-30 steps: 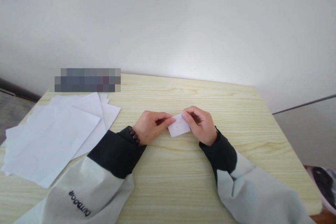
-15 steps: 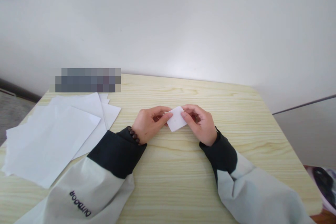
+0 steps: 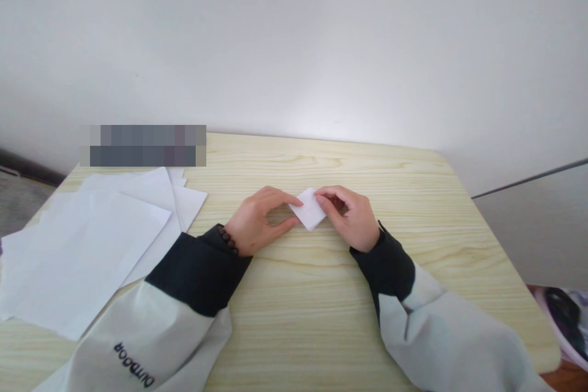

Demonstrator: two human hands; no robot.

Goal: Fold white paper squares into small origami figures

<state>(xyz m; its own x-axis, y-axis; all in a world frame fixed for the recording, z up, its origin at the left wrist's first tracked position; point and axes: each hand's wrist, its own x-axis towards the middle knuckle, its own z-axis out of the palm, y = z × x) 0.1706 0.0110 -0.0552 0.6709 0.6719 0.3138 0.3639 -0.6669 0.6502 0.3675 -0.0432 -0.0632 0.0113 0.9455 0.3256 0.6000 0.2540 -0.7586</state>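
Note:
A small folded piece of white paper is held just above the light wooden table, near its middle. My left hand pinches the paper's left corner between thumb and forefinger. My right hand grips the paper's right side, fingers curled over it. A dark bead bracelet sits on my left wrist. Both arms are in grey sleeves with black cuffs.
A loose stack of white paper sheets lies on the table's left part. A blurred strip sits at the table's far left edge against the white wall. A dark and pink object shows low at the right, off the table.
The folded paper has been turned from a flat rectangle lying level to a tilted, diamond-like position between my fingers. My hands stayed at the table's middle. The view shifted slightly.

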